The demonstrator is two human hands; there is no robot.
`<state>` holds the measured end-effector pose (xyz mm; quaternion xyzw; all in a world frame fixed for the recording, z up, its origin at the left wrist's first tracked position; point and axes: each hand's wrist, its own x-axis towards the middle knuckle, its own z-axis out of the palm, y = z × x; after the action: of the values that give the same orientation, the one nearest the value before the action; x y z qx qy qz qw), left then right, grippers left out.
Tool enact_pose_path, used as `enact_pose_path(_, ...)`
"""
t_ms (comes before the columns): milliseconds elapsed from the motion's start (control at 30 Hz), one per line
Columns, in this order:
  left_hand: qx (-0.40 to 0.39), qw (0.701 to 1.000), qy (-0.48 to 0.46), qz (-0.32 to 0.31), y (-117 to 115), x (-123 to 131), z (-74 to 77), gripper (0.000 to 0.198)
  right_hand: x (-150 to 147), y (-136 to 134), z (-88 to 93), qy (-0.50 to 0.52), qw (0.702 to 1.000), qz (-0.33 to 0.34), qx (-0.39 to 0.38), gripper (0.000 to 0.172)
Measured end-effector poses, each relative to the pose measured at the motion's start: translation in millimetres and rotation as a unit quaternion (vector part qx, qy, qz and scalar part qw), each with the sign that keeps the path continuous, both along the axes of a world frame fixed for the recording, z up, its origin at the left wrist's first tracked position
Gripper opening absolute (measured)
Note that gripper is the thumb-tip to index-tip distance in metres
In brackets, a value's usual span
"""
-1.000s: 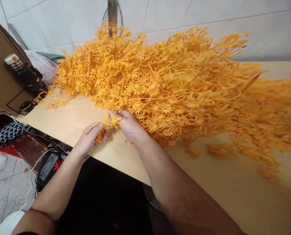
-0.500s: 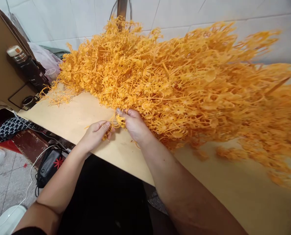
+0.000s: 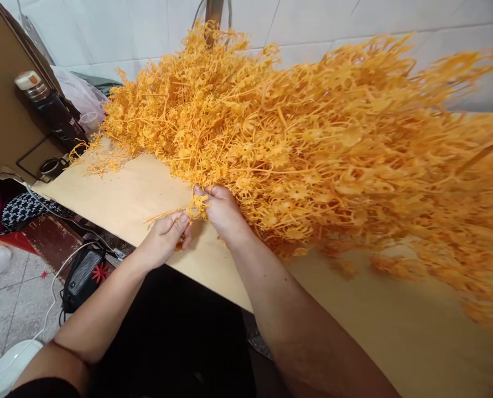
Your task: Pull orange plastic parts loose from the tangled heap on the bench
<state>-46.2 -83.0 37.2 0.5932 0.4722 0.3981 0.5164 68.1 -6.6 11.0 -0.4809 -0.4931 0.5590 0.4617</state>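
Observation:
A large heap of orange plastic flower pieces [image 3: 271, 143], with thin stems and small star-shaped blossoms, spreads over the tan tabletop [image 3: 146, 188]. At the heap's front edge my left hand [image 3: 169, 235] is closed, pinching an orange plastic flower sprig [image 3: 197, 205] between thumb and finger. One thin stem sticks out leftward past this hand. My right hand [image 3: 223, 210] is closed at the sprig's other side, thumb and forefinger against its upper part and close to the heap. The fingertips of my right hand are partly hidden among the orange strands.
A black thermos [image 3: 57, 113] and a dark cup [image 3: 51, 167] stand at the left beside a cardboard box [image 3: 5, 94]. White plastic bags [image 3: 78, 97] lie behind them. A tiled wall [image 3: 125, 33] backs the table. Below hang a white cable [image 3: 53, 287] and a black mesh-fronted case [image 3: 82, 276].
My left hand has moved slightly down, and a stem now shows to its left. My right hand has shifted a little left, still at the sprig. The view has tilted slightly.

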Motion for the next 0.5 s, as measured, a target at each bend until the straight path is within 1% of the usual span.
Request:
enact_pose_path(33, 0.006, 1.000, 0.004, -0.004, -5, 2, 1.2, 0.042, 0, 2, -0.3, 0.005, 1.000, -0.005, -0.016, 0.030)
enact_pose_path(67, 0.009, 0.999, 0.008, -0.031, -11, 4, 3.2, 0.042, 0, 4, 0.1, 0.011, 0.999, -0.018, -0.028, 0.027)
enact_pose_path(100, 0.015, 0.996, 0.014, -0.088, -19, 6, 6.1, 0.042, 1, 7, 1.1, 0.019, 0.998, -0.041, -0.044, 0.024)
enact_pose_path(133, 0.023, 0.986, 0.024, -0.164, -28, 8, 9.7, 0.043, 1, 9, 2.7, 0.028, 0.995, -0.068, -0.061, 0.021)
enact_pose_path(167, 0.038, 0.966, 0.032, -0.255, -35, 8, 13.7, 0.043, 2, 11, 4.7, 0.037, 0.992, -0.093, -0.075, 0.018)
enact_pose_path(200, 0.059, 0.942, 0.043, -0.327, -41, 7, 17.8, 0.042, 3, 11, 6.9, 0.046, 0.990, -0.109, -0.083, 0.016)
enact_pose_path(233, 0.078, 0.937, 0.045, -0.336, -44, 4, 21.6, 0.041, 4, 10, 9.2, 0.055, 0.989, -0.111, -0.083, 0.015)
enact_pose_path(267, 0.079, 0.953, 0.027, -0.290, -44, 0, 24.9, 0.041, 5, 9, 11.3, 0.065, 0.990, -0.100, -0.075, 0.015)
enact_pose_path(300, 0.073, 0.975, 0.006, -0.209, -40, -6, 27.5, 0.040, 6, 6, 13.0, 0.077, 0.992, -0.081, -0.062, 0.015)
enact_pose_path(333, 0.066, 0.991, -0.017, -0.114, -34, -11, 29.3, 0.037, 6, 3, 14.0, 0.090, 0.993, -0.060, -0.050, 0.016)
enact_pose_path(367, 0.062, 0.997, -0.024, -0.047, -25, -17, 30.4, 0.034, 6, 0, 14.3, 0.101, 0.993, -0.045, -0.040, 0.018)
enact_pose_path(400, 0.058, 0.998, -0.018, -0.004, -16, -21, 30.7, 0.030, 7, -2, 13.8, 0.106, 0.993, -0.035, -0.032, 0.020)
enact_pose_path(433, 0.062, 0.998, -0.004, 0.019, -7, -24, 30.5, 0.026, 7, -4, 12.5, 0.105, 0.994, -0.031, -0.023, 0.023)
enact_pose_path(500, 0.071, 0.996, 0.037, 0.031, 9, -23, 28.5, 0.022, 7, -4, 8.0, 0.087, 0.995, -0.040, -0.005, 0.027)
